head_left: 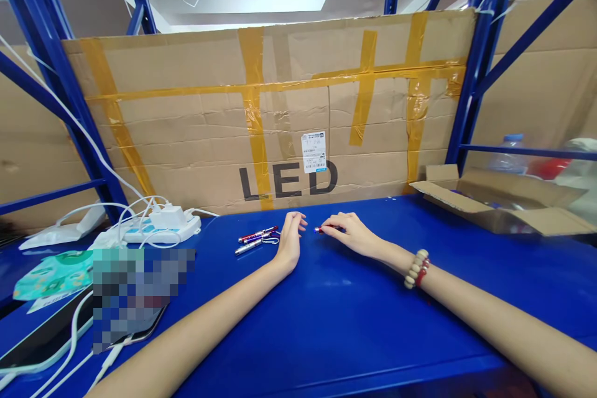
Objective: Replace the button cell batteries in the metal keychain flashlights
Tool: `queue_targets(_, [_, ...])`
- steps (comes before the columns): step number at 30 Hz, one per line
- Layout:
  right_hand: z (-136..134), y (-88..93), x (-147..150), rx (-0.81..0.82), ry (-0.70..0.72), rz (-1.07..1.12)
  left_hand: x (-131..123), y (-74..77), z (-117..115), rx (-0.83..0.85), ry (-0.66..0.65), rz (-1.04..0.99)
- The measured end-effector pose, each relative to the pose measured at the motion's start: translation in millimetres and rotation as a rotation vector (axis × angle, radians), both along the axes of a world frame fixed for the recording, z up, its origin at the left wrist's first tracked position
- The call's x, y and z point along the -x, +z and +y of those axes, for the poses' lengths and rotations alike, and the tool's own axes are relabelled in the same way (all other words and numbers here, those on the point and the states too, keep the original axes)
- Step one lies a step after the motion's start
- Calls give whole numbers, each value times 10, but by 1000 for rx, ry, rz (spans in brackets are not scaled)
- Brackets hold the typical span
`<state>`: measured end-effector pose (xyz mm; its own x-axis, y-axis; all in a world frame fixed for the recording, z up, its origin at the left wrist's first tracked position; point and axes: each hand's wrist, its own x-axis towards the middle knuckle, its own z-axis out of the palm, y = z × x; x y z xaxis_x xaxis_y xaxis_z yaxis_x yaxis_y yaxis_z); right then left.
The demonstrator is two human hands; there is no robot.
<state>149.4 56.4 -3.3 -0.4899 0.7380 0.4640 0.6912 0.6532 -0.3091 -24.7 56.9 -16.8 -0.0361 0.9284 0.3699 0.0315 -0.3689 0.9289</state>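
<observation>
My right hand (pixel 351 233) rests low over the blue tabletop, its thumb and fingers pinched on a small red keychain flashlight (pixel 318 230). Only the silver tip and a bit of red show; the fingers cover the remainder. To its left, my left hand (pixel 290 244) stands on its edge, fingers extended and slightly curved, holding nothing. Just beyond that hand lie several slim keychain flashlights side by side: a red one (pixel 249 237), a purple one partly covered, and a silver one (pixel 249 247) with a metal clip (pixel 271 240).
A power strip (pixel 161 224) with white cables, a teal packet (pixel 56 273) and a dark-screened device (pixel 46 333) occupy the left. An open cardboard box (pixel 480 199) stands back right. A taped cardboard panel (pixel 205 143) closes off the back between blue posts.
</observation>
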Motion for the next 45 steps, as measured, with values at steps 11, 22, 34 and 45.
queue_targets(11, [-22, -13, -15, -89, -76, -66, 2, -8, 20, -16, -35, -2])
queue_targets(22, [-32, 9, -19, -102, -96, -73, 4, -22, 40, -53, -37, 62])
queue_targets(34, [-35, 43, -32, -80, -105, -84, 29, 25, -2, -164, 21, 336])
queue_targets(45, [230, 122, -686, 141, -672, -311, 143, 192, -193, -300, 251, 1058])
